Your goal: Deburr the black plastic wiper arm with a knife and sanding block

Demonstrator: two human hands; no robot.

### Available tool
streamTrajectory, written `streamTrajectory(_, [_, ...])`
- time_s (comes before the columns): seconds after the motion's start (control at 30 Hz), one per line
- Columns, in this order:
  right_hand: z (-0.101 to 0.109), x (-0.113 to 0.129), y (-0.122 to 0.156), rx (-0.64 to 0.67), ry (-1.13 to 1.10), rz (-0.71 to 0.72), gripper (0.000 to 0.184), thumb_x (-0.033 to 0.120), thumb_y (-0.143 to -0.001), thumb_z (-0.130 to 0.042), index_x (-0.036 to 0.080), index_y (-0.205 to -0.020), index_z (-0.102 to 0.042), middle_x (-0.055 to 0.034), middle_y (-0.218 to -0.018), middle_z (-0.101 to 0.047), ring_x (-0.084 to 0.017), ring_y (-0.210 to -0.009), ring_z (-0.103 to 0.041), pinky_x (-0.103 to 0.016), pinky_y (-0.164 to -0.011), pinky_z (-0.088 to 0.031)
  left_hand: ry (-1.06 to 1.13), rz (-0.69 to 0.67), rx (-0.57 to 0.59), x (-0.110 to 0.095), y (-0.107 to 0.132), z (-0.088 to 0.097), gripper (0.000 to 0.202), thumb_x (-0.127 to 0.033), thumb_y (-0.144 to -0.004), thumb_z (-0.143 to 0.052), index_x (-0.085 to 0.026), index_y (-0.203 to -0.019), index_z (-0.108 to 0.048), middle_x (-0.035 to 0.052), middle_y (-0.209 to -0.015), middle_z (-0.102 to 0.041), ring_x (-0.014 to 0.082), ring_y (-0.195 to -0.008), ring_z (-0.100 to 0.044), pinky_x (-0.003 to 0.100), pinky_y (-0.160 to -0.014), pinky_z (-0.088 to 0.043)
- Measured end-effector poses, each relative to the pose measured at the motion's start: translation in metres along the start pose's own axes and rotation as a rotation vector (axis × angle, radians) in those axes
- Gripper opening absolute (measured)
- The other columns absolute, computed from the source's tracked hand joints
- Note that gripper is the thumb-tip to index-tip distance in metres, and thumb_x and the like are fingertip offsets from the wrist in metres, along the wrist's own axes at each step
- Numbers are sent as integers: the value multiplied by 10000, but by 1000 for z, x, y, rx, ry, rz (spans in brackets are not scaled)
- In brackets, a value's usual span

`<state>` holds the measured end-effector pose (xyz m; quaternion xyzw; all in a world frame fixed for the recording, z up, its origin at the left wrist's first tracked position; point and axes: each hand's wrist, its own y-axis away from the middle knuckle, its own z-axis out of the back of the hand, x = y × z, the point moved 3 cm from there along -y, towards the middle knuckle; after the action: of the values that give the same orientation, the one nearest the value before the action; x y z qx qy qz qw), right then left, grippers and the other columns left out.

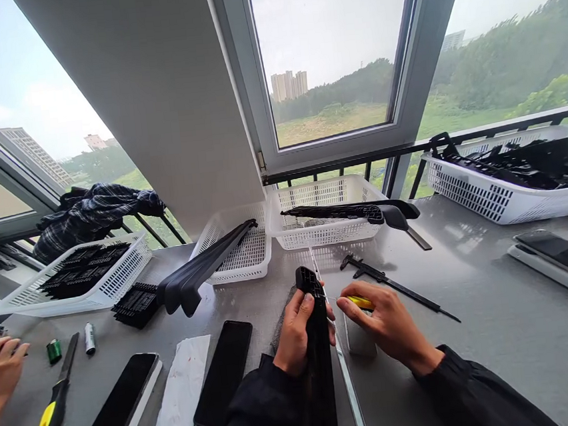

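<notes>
My left hand [295, 332] is wrapped round a long black plastic part [319, 363], holding it tilted with its ribbed end up. In my right hand [390, 323] is a yellow-handled tool [361, 301], gripped between thumb and fingers. Its thin tip points left toward the upper end of the black part; I cannot tell whether it touches. A long, narrow metal strip [350, 387] runs just right of the part. Under my right hand stands a small grey block [361, 343], partly hidden. A black caliper [396, 287] lies beyond that hand.
White baskets [244, 270] line the window side, with long black parts [203, 267] leaning on them. Phones [224, 373], a white paper [180, 390], a yellow-and-black knife [56, 402] and batteries [90, 339] lie left. Another person's hand [0, 371] rests at the left edge.
</notes>
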<state>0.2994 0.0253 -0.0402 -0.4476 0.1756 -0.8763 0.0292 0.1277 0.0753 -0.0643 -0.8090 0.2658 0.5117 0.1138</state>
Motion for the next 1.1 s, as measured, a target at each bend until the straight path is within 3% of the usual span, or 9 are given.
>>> streamTrajectory(0.2, [4, -6, -4, -76, -18, -72, 525, 645, -1039, -537, 226, -770, -705, -21, -727, -709, -194, -670, -634, -298, -652, -425, -2, 15, 63, 0, 1, -5, 684, -686, -929, -741, -147, -1324, -593, 38, -842, -750, 121, -463, -627, 233, -462, -475])
streamTrajectory(0.53, [8, -6, -4, -99, 8, -73, 534, 664, -1030, -536, 232, -769, -708, -23, -734, -723, -200, -667, -654, -298, -648, -438, -17, 21, 77, -2, 1, -5, 703, -714, -900, -764, -150, -1290, -608, 10, -768, -723, 128, -455, -627, 237, -472, -485])
streamTrajectory(0.87, [3, -3, -1, -41, 40, -16, 475, 594, -1043, -571, 234, -763, -702, -18, -751, -722, -197, -703, -657, -303, -693, -433, 7, 29, 52, 0, 0, 0, 688, -693, -894, -784, -153, -1289, -622, 7, -770, -728, 126, -445, -625, 225, -444, -457])
streamTrajectory(1.1, [8, -5, -4, -63, 21, -79, 506, 641, -1025, -558, 237, -761, -712, -22, -743, -728, -201, -680, -656, -309, -670, -427, 21, 25, 81, 1, -2, 2, 680, -696, -897, -778, -153, -1278, -626, 10, -771, -729, 135, -440, -630, 242, -449, -467])
